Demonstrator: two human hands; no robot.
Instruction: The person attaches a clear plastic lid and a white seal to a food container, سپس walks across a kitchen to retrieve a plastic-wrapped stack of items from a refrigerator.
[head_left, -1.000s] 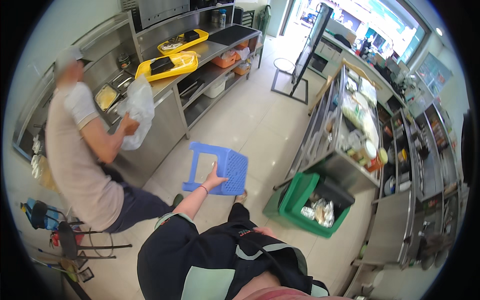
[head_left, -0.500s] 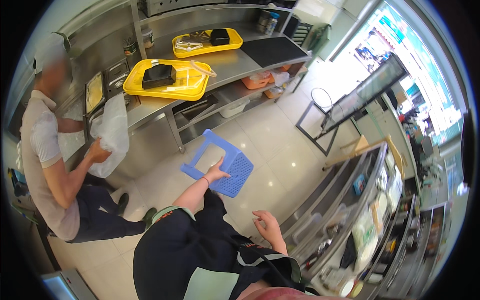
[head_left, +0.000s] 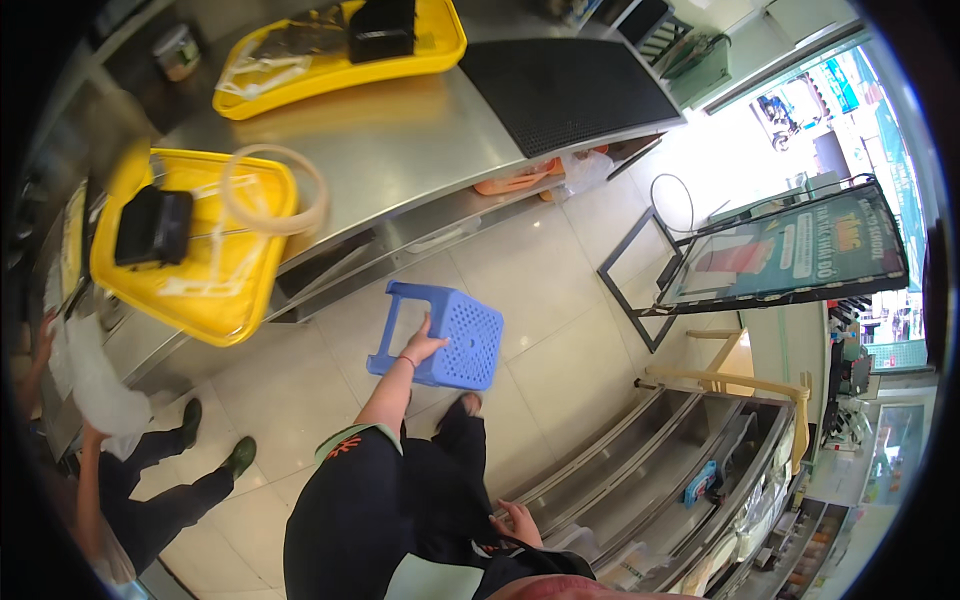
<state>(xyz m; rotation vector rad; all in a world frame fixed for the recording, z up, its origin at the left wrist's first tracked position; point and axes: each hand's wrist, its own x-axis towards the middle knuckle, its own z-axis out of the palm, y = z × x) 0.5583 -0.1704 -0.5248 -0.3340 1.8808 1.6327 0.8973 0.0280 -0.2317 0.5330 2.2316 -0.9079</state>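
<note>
A blue plastic stool (head_left: 466,340) with a perforated seat hangs tilted over the floor, its legs toward the left. My left hand (head_left: 425,347) grips it, fingers wrapped round the near edge of the seat. Holding nothing, my right hand (head_left: 518,524) is low beside my thigh, its fingers loosely apart, close to the edge of the metal rack (head_left: 610,437). Whether it touches the rack, I cannot tell.
On the steel counter (head_left: 400,150) lie a yellow tray (head_left: 262,300) with a black box and beige ring, another yellow tray (head_left: 330,92) and a black mat (head_left: 570,95). A co-worker's shoe (head_left: 240,456) is at left. A framed sign (head_left: 800,245) leans ahead right.
I have moved forward along the counter with the stool still in my left hand. The yellow trays appear closer, and the co-worker is now farther to the left. My right hand has lowered.
</note>
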